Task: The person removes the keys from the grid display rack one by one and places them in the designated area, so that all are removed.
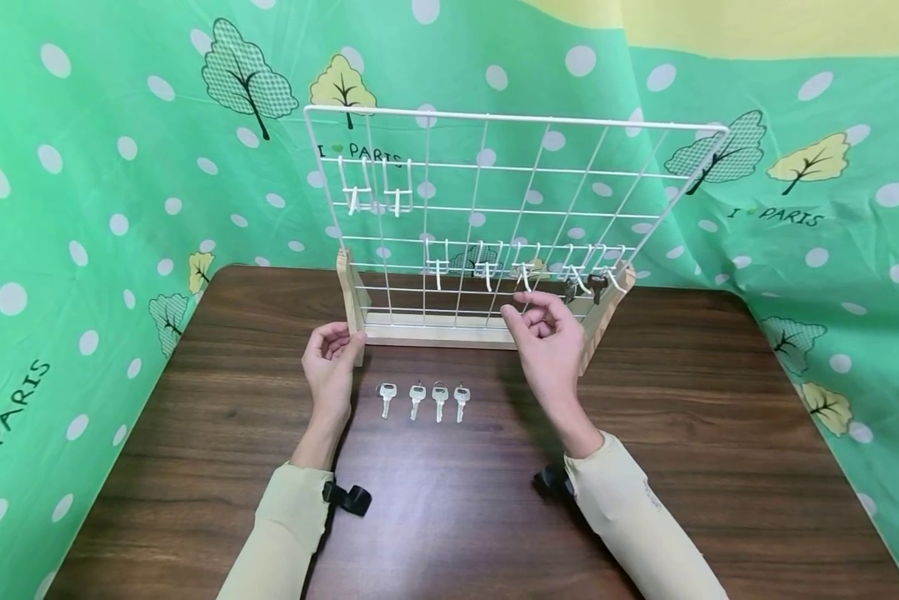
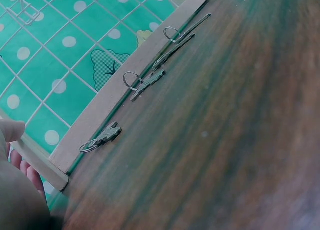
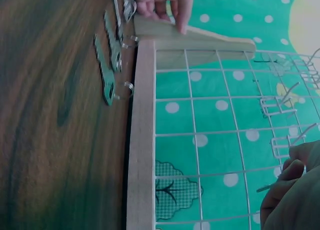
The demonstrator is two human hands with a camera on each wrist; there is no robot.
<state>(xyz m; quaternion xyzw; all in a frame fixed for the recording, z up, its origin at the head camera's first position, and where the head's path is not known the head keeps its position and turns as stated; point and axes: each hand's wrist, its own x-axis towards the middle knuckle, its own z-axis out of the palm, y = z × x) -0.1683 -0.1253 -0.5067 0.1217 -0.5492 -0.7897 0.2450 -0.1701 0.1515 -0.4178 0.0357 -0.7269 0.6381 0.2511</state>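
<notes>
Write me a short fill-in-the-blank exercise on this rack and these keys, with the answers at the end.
1. On the table lie ____ loose keys in a row.
2. The person's ____ hand grips a wooden upright.
3. The upper part of the wire grid carries ____ hooks.
4. The grid's wires are ____ in colour.

Missing words: four; left; two; white.

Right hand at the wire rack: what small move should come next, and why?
Probably ease the key onto the nearest hook: the right hand seems to pinch it close by, and other keys already hang farther right.
</notes>
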